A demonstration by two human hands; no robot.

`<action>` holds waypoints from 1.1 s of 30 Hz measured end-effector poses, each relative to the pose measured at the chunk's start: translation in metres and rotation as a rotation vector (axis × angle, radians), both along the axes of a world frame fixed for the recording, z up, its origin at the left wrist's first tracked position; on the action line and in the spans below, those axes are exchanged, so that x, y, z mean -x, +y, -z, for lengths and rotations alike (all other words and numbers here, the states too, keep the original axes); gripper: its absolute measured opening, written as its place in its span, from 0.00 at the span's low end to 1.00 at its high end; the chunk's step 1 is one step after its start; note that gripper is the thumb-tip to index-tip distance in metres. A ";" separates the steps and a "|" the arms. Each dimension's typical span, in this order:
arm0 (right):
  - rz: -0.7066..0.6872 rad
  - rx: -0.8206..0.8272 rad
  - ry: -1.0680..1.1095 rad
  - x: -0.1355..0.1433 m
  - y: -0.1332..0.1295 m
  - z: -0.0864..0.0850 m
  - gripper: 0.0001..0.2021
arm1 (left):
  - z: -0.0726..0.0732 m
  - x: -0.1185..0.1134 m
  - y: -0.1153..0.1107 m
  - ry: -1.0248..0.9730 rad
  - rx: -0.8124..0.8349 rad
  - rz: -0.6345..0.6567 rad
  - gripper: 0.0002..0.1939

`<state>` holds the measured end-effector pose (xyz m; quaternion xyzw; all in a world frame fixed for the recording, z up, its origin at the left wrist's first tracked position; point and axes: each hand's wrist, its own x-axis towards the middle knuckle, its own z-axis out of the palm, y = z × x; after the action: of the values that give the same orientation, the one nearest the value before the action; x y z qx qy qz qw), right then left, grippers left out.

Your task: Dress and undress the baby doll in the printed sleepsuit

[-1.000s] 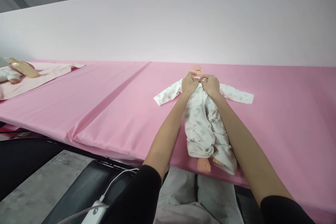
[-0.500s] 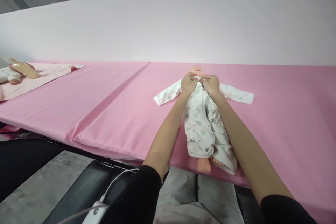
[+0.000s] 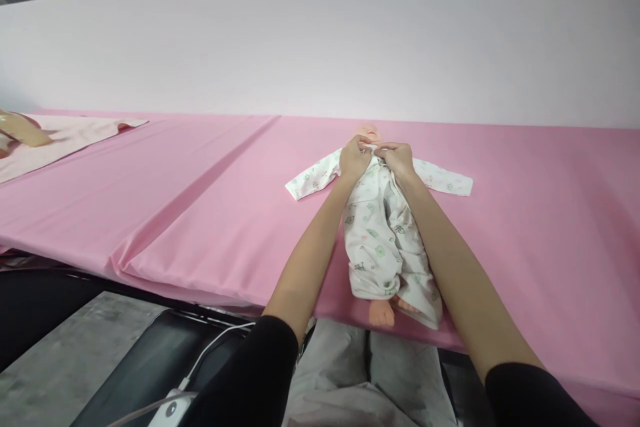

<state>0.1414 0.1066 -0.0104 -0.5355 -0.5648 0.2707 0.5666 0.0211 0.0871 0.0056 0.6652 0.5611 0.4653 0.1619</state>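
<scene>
Since a second ago almost nothing has moved: your view has tipped slightly, so the doll sits a touch lower and further left in frame, but your hands have stayed at its neckline, which suggests the collar work is still in progress rather than finished. Your left hand and right hand meet just below the doll's head, fingers curled in tight and pinching the top edges of the white printed sleepsuit; whether a snap lies between them is too small to tell. The doll lies on its back on the pink sheet, head far, bare feet at the near edge, both sleeves spread flat to left and right. The suit's front below your hands looks partly parted. Far to the left lies a paler pink cloth.
</scene>
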 end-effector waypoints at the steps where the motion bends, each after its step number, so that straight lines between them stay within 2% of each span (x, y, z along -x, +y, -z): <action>1: 0.012 -0.005 -0.064 0.000 -0.002 -0.001 0.09 | -0.001 0.000 -0.001 0.024 -0.006 -0.008 0.11; 5: 0.054 -0.041 -0.350 0.000 -0.012 -0.009 0.09 | -0.002 -0.002 -0.004 0.101 -0.049 -0.017 0.13; 9: 0.082 -0.066 -0.473 0.003 -0.021 -0.016 0.09 | -0.003 -0.003 -0.005 0.103 -0.057 -0.009 0.13; 13: 0.085 -0.011 -0.448 0.004 -0.019 -0.015 0.06 | -0.003 -0.002 -0.005 0.071 -0.044 0.004 0.12; 20: 0.062 0.031 -0.209 0.001 -0.003 -0.006 0.10 | -0.002 0.000 -0.002 0.001 -0.037 0.054 0.09; 26: 0.204 0.000 -0.377 0.004 -0.015 -0.011 0.10 | 0.000 0.001 0.001 0.014 -0.058 0.075 0.10; 33: 0.176 -0.049 -0.422 0.005 -0.021 -0.012 0.11 | 0.002 0.002 0.004 -0.046 -0.062 0.095 0.12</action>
<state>0.1366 0.0855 0.0017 -0.6134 -0.6283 0.0887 0.4702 0.0186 0.0915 0.0034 0.6848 0.5103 0.4896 0.1757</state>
